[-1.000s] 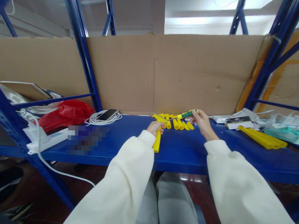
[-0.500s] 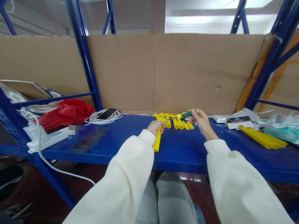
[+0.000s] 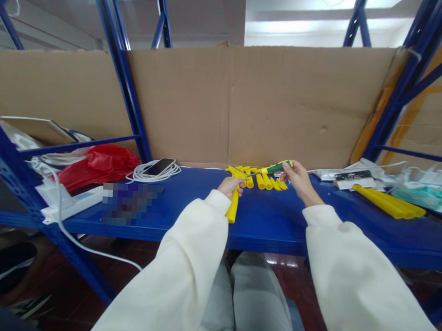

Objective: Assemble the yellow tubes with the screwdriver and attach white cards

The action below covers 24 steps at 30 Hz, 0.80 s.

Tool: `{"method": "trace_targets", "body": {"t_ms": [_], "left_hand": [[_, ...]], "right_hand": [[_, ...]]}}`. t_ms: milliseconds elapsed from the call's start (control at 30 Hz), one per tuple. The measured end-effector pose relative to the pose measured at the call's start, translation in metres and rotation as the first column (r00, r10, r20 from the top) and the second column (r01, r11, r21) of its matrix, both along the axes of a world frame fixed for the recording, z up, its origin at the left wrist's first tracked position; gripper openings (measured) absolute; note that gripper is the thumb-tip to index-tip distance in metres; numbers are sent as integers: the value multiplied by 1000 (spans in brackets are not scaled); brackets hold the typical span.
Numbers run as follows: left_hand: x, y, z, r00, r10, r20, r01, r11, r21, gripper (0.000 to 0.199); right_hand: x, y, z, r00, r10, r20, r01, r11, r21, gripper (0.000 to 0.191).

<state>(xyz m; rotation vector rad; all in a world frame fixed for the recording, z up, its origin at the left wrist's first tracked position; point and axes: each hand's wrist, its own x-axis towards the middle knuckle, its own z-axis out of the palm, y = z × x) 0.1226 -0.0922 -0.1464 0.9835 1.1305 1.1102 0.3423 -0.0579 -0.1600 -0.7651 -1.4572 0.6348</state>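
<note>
My left hand (image 3: pixel 230 186) is closed around a yellow tapered tube (image 3: pixel 232 209), whose wider end points down toward the shelf's front edge. In my right hand (image 3: pixel 298 179) is a screwdriver (image 3: pixel 280 167) with a green and yellow handle, gripped near the handle's end. Its thin metal shaft runs left and reaches the upper part of the tube, just above my left fingers; whether the tip is inside the tube I cannot tell. Behind the hands lie several more yellow tubes (image 3: pixel 260 181) in a row, partly hidden by the screwdriver.
More yellow tubes (image 3: pixel 387 203) lie on the blue shelf (image 3: pixel 277 223) at right, near a black-and-white box (image 3: pixel 354 179). At left are a phone (image 3: pixel 160 168) on a coiled white cable, a red plastic bag (image 3: pixel 100 165) and a power strip (image 3: pixel 78 201). A cardboard panel (image 3: pixel 276 104) stands behind.
The view has shifted very slightly. Both hands, the tube and the screwdriver look almost the same as before.
</note>
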Motion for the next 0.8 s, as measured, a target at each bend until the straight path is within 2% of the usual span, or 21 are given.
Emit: {"method": "trace_targets", "body": {"t_ms": [333,433,600,700,800], "left_hand": [[2,-1,0,998,49,-48,-48,998,28,13],[1,0,-1,999,36,-39,-35,999,32,12],[1,0,-1,999,34,-41,-33,999,40,13],[1,-2,1,998,44,-51,-41,998,46,15],[1,-1,1,997,51,-55,-49,998,36,14]], "right_hand": [[-7,-10,4,996,30,-80,-35,998,-61,60],[-7,-11,5,989,100,-110,-111,989,-98,60],[-3,-12,7,955,235,-181,-262,954,-146,47],[-2,-11,6,960,220,-175,-247,958,-148,46],[-2,-8,5,980,151,-131,-169,975,-143,50]]}}
